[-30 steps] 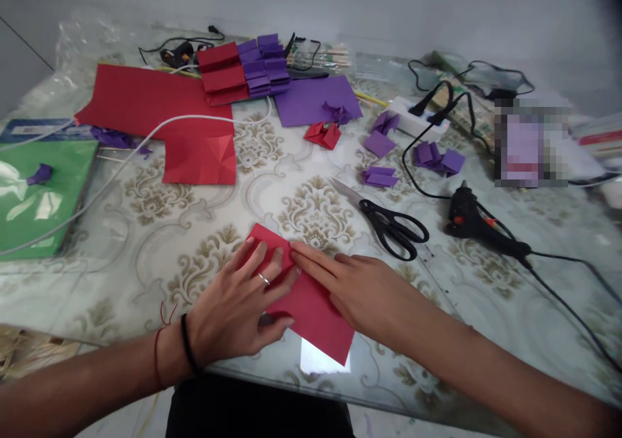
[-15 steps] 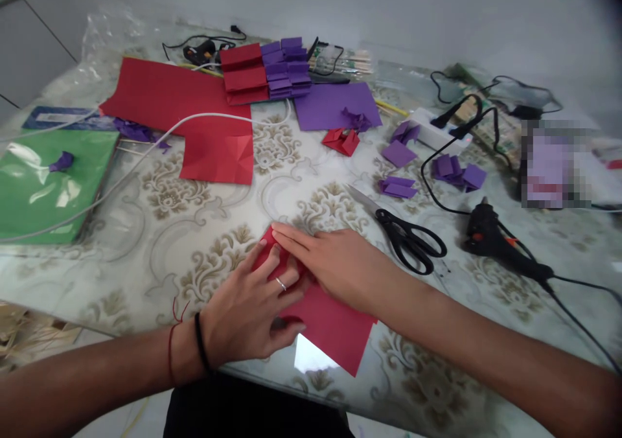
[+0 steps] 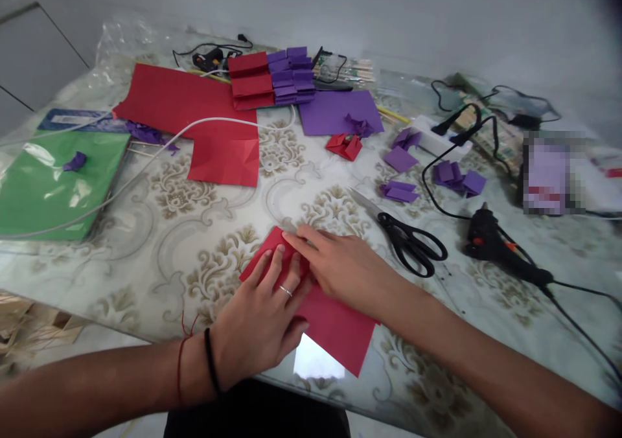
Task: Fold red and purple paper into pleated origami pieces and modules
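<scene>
A sheet of red paper point(image 3: 340, 328) lies on the table before me, its far end folded over. My left hand point(image 3: 267, 302) rests on the folded part, palm down, fingers apart, with a ring on one finger. Pressed to the far edge of the fold is my right hand point(image 3: 335, 260), its fingers closed together on the paper; part of its grip is hidden from above. Black-handled scissors point(image 3: 413, 240) lie just beyond my right wrist, blades pointing away to the left.
At right lies a black glue gun point(image 3: 505, 247) with a trailing cord, near a white power strip point(image 3: 442, 141). Folded purple pieces point(image 3: 398, 192), a large red sheet point(image 3: 189, 101) and a purple sheet point(image 3: 318, 111) lie farther back. A white cable point(image 3: 160, 143) crosses a green pack point(image 3: 53, 185).
My left hand has drawn back slightly from the far corner, uncovering more of the fold. My right fingers have shifted along its far edge. The view has moved a little.
</scene>
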`<control>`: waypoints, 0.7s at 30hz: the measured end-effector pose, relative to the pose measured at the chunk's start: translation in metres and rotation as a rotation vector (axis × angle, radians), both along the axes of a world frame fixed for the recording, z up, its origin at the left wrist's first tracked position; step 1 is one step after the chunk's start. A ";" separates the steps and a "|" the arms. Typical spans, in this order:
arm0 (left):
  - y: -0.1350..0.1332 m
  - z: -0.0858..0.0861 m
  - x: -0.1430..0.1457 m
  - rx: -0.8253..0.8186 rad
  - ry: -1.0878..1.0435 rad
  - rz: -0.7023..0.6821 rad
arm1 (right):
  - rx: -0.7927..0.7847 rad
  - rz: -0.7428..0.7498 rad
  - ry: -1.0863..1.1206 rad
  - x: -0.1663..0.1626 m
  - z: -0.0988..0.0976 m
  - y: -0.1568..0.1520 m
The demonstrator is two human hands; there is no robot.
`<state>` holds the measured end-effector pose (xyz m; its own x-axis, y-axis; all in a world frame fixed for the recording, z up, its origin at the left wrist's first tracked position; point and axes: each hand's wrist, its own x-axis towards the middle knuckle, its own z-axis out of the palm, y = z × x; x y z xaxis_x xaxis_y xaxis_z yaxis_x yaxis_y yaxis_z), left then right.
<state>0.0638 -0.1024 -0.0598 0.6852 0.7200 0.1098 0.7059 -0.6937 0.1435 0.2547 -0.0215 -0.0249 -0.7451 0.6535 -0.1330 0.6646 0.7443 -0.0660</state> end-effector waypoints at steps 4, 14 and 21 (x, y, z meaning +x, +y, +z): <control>0.008 0.008 -0.003 -0.034 -0.045 -0.007 | -0.020 -0.020 0.044 0.003 -0.007 -0.003; 0.049 0.013 0.000 0.025 -0.117 -0.148 | -0.002 -0.093 0.218 0.052 -0.024 -0.043; 0.047 0.003 -0.005 0.002 -0.062 -0.233 | -0.014 -0.109 0.216 0.057 -0.021 -0.047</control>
<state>0.0586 -0.0549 -0.0564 0.8247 0.5430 0.1583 0.5167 -0.8371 0.1799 0.3121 -0.0685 -0.0461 -0.6826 0.7306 0.0126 0.7100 0.6673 -0.2249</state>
